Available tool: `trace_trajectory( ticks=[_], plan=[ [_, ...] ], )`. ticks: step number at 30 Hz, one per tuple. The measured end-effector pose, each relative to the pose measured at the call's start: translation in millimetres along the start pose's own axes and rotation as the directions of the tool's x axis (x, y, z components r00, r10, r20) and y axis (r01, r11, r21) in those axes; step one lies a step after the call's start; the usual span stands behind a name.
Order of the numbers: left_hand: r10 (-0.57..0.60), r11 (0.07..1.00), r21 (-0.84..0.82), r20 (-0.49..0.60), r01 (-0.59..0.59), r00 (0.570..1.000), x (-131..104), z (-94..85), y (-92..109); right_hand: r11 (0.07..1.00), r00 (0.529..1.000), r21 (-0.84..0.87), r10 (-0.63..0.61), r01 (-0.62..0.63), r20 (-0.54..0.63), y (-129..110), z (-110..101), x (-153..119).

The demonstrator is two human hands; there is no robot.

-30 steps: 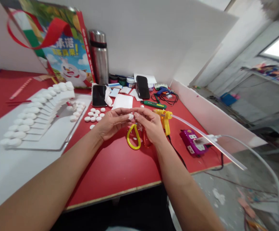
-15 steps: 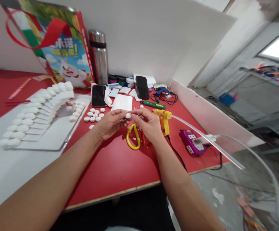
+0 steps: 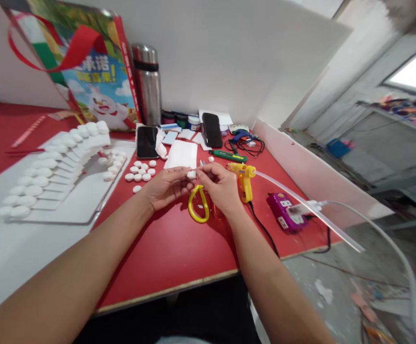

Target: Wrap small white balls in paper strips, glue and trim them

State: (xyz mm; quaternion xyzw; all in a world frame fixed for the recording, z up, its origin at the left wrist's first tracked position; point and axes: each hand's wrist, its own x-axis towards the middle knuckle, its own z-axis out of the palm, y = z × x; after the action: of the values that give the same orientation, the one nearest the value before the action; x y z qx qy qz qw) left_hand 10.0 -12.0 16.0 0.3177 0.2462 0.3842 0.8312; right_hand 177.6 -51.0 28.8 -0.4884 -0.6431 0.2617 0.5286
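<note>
My left hand (image 3: 168, 186) pinches a small white oval piece (image 3: 191, 175) between thumb and fingertips. Close against its right side are the fingers of my right hand (image 3: 222, 184), pinched together; anything between them is too small to make out. Under the hands lies a pair of scissors with a yellow handle loop (image 3: 199, 217) and an orange one, partly covered by my right hand. Several similar white oval pieces (image 3: 137, 170) sit on the red table, left of my left hand. A white sheet (image 3: 181, 154) lies just beyond the fingers.
At right are a yellow glue gun (image 3: 245, 179) with a long clear stick and a purple power socket (image 3: 287, 212). Rows of white pads on cards (image 3: 55, 186) stand at left. Behind are two phones (image 3: 212, 130), a steel flask (image 3: 147, 86) and a printed bag (image 3: 96, 91).
Both hands have shifted slightly, and my right fingertips have moved a little away from the white piece. The scissor tips now show above the fingers.
</note>
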Motion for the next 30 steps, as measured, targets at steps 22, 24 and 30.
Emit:
trace_trajectory(
  ticks=[22, 24, 30],
  plan=[
    [0.092, 0.996, 0.014, -0.167, -0.091, 0.982, 0.6, 4.0, 2.5, 0.73, 0.983, -0.667, 0.183, -0.151, -0.022, -17.0, -11.3, -7.9],
    [0.103, 0.995, 0.014, -0.173, -0.102, 0.98, 0.7, 3.8, 3.1, 0.513, 0.952, -0.855, 0.293, -0.081, 0.086, -31.9, -10.3, -16.5],
    [0.095, 0.995, 0.0, -0.191, -0.097, 0.977, 1.2, 3.7, 3.6, 0.274, 0.88, -0.96, 0.468, -0.061, 0.077, -52.6, -3.5, -35.3]
  ],
)
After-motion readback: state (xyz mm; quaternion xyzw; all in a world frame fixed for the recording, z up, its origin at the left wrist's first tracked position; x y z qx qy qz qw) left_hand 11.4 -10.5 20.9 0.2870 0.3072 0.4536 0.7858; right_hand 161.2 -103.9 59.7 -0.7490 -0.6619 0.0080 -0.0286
